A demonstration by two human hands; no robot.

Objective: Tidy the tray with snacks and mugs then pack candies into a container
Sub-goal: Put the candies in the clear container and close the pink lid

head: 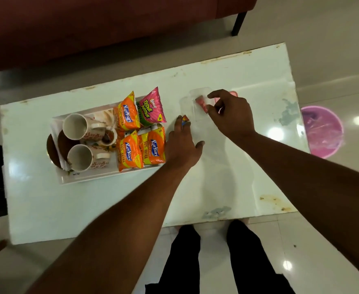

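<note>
Two hands work over a long white surface [47, 209], seen from above. The right hand [231, 115] reaches in from the right, its grip pinched together on a pink-red candy [201, 104]. It holds the candy just over the open mouth of a clear container [190, 112], most likely to drop it in. The left hand [182, 143] lies just beside the container, fingers stretched over a small multicoloured candy [185, 119], thumb splayed away. Whether this grip actually nips the sweet or only covers it, I cannot tell; it seems to be the next one to go in.

To the left, a white tray [85, 177] holds two floral mugs [76, 126], brown plates [52, 149] and four snack packets [129, 149], three orange and one pink, lined up in two rows. The tidying looks done. Something pink [233, 94], perhaps a lid, peeks from behind the right hand.

The surface is glossy, chipped and stained along its edges. Around it are pale shiny floor tiles [323, 251], a dark red sofa [89, 28] beyond, and a pink bucket [323, 132] on the floor to the right.
</note>
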